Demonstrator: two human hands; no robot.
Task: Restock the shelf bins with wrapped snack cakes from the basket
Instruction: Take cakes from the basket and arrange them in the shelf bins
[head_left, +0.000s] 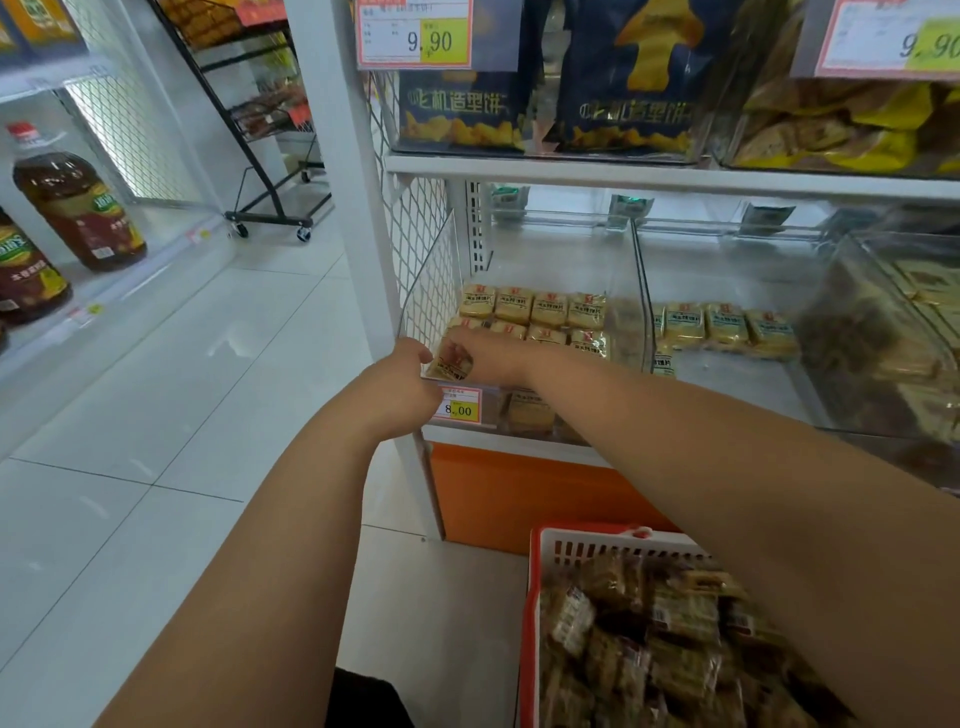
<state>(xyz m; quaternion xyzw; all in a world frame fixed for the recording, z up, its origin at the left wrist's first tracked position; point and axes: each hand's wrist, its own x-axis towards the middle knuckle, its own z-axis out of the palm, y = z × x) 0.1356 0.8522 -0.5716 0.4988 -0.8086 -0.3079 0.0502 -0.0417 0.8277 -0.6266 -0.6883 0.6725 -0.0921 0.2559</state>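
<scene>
Both hands reach into the front left corner of the clear shelf bin (626, 270), the left hand (410, 376) at the bin's front edge and the right hand (488, 356) just beside it, with one wrapped snack cake (451, 364) between them. The right hand's fingers (467, 340) are curled over the top of that cake and clamped on it; the left hand's fingers (423, 356) curl at its left end, though whether they grip the cake or the bin's edge I cannot tell. Just beyond the fingers, inside the same bin, lie two rows of yellow wrapped cakes (540, 317), packed side by side and flat on the bin floor. To the right of the fingers, past a clear divider, a neighbouring bin (727, 244) holds a shorter row of similar packs (727, 327) (labels too small to read). Below the fingers, on the bin's front, hangs a price tag (460, 405). Nearer the person than the fingers and to their right, on the floor, stands the red and white basket (571, 545), heaped with brownish wrapped snack cakes (649, 634). Above the fingers, the upper shelf's bins hold dark blue snack bags (623, 88).
</scene>
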